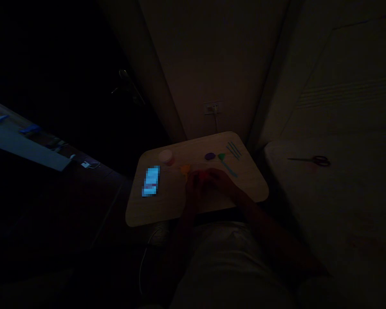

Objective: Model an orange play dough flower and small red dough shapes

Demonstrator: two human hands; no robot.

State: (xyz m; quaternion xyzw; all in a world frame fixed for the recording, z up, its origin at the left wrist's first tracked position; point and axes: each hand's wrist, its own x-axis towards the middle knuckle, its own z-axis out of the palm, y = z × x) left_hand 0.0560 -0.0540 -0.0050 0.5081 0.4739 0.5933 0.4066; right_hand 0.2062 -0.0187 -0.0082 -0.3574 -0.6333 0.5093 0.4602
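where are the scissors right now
In the head view, the scissors lie at the right, on the pale surface to the right of the small table.

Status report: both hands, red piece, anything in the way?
Left hand and right hand at red piece. Too dark to confirm grip. Orange piece close by left hand, possibly in the way.

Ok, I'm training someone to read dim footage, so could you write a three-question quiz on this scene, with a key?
1. Which item lies on the pale surface to the right of the small table?
a) the cup
b) the scissors
c) the orange piece

2. True or false: the left hand and right hand are close together, to the right of the glowing screen.

3. Fill in the colour: the rounded piece just left of the green-tipped stick is ____.

Key: 1 b; 2 true; 3 purple.
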